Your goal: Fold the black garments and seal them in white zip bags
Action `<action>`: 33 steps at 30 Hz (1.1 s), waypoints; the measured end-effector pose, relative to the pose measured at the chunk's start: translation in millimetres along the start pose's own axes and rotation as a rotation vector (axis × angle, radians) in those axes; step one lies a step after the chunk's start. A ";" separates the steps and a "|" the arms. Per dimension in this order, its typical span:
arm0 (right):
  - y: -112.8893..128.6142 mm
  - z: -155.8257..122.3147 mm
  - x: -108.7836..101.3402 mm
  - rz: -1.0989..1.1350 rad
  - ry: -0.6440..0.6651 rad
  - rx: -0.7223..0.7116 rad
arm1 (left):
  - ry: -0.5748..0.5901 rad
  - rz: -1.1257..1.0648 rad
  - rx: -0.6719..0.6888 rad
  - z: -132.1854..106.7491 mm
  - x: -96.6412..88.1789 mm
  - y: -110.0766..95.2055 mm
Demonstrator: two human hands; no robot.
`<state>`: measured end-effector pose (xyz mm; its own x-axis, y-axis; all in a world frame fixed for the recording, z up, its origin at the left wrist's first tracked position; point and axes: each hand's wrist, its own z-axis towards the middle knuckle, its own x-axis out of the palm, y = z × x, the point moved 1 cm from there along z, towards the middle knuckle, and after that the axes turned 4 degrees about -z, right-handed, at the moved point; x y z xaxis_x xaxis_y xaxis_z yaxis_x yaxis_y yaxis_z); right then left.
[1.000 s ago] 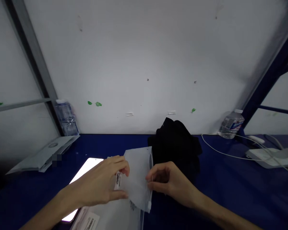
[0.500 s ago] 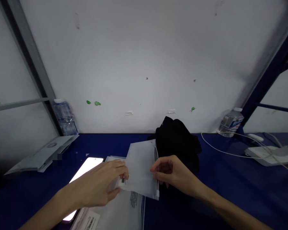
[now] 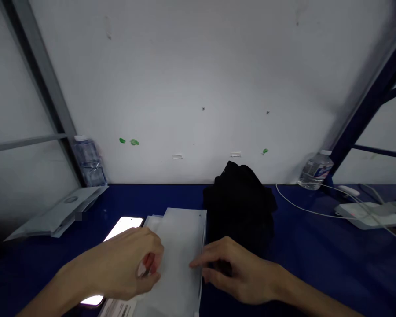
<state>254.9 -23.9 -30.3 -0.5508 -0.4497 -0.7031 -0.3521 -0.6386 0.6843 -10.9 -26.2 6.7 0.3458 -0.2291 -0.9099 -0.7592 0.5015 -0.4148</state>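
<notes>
A frosted slider-zip bag lies flat on a stack of similar bags, its zip edge on the right. My left hand is over the left side of the stack, its fingers curled in toward the thumb. What sits between them, if anything, is not clear. Fingers apart, my right hand rests its fingertips on the bag near the zip edge and grips nothing. A phone with a bright white screen is partly hidden under my left forearm. Below my left hand shows a barcode label.
Black cloth is bunched behind the bags on the blue table. Grey-white packets lie at the left beside a water bottle. Another bottle, a power strip and white cables are at the right.
The zip bag, tilted up before, is now lower, nearer me and flat on the stack. My right hand has come down and is no longer pinching its zip edge. My left hand has shifted slightly left.
</notes>
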 end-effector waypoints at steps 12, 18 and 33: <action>-12.4 2.2 5.5 -0.369 -0.010 0.006 | 0.321 -0.038 -0.125 11.3 28.8 10.0; -24.9 4.9 6.1 -0.467 -0.047 0.000 | 0.330 -0.021 -0.065 14.7 37.6 20.0; -20.2 7.3 20.8 -0.485 -0.180 -0.262 | -0.325 0.084 -0.134 19.8 -13.0 10.4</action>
<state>245.1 -15.8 -57.2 -0.5013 0.0319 -0.8647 -0.4100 -0.8888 0.2049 -12.4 -1.5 14.2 0.4200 0.0965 -0.9024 -0.8505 0.3889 -0.3542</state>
